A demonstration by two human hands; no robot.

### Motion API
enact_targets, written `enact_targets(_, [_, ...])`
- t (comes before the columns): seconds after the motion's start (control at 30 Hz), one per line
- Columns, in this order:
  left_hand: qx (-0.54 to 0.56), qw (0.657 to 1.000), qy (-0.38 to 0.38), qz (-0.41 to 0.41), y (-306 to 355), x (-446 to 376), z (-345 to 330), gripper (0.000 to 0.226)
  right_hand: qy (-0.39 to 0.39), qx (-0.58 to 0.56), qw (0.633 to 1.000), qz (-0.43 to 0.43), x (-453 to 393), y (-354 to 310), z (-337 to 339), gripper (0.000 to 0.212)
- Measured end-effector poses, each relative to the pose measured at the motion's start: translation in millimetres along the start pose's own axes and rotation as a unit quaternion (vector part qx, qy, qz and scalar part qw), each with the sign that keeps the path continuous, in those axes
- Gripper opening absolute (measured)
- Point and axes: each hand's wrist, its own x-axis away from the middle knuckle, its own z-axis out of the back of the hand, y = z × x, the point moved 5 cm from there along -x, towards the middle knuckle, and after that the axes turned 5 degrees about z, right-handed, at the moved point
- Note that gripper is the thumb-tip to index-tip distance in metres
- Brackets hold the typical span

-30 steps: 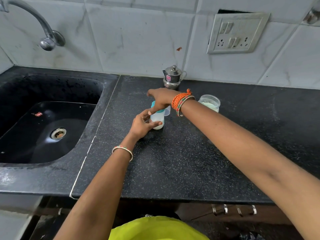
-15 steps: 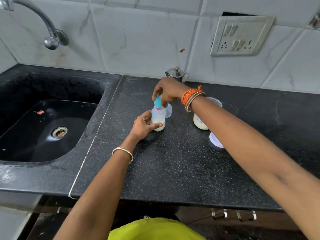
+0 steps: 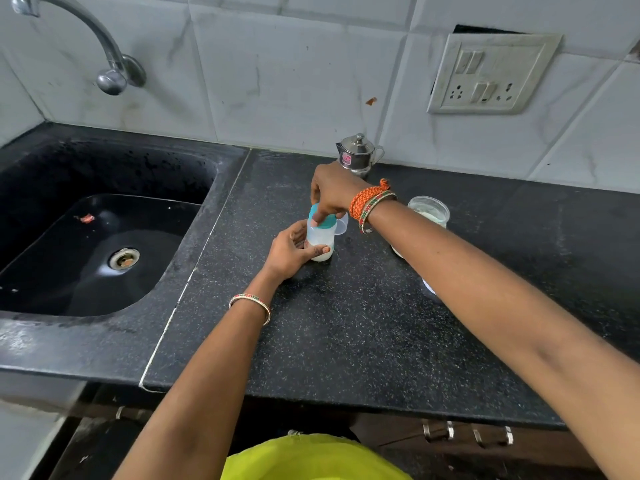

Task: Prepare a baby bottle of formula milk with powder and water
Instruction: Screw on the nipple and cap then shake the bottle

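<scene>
Black speckled stone desk (image 3: 346,341) under a white tiled wall, with a dark sink (image 3: 97,244) and a curved tap (image 3: 104,64) to the left, a socket plate (image 3: 491,74) high on the right. Small steel pot (image 3: 358,155) at the back by the wall.

At the centre, upright on the desk, a small baby bottle (image 3: 320,240), translucent, milky white liquid in its lower part. Left hand (image 3: 289,252) wrapped round the bottle's lower half, thumb across the front, steadying it. Right hand (image 3: 334,194) above, fingers curled down over the teal cap (image 3: 322,220), gripping it from the top. Clear cover piece (image 3: 341,226) just beside the cap, on its right.

Compared with half a second earlier: cap no longer lifted and tilted above the neck, now seated level on the bottle's mouth, right hand lowered with it. Left-hand grip unchanged. Probably the closing step, cap being pressed or screwed on; thread engagement hidden by the fingers. Mixing seemingly done, with shaking perhaps remaining.

Behind the right wrist, an open clear tub (image 3: 429,211) holding pale contents, well apart from the bottle. Lower right, a white lid (image 3: 431,289) partly hidden by the forearm.
</scene>
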Motion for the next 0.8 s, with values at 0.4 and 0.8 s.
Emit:
enact_targets(0.4, [0.001,1.0,0.009,0.004,-2.5,-0.1,-0.9,0.055,-0.109,0.075,0.99,0.051,6.2,-14.1,3.9,0.08])
enact_targets(0.8, [0.024,1.0,0.007,-0.004,-0.2,2.2,-2.1,0.053,-0.047,0.089,0.994,0.043,6.9,6.2,-10.9,0.069])
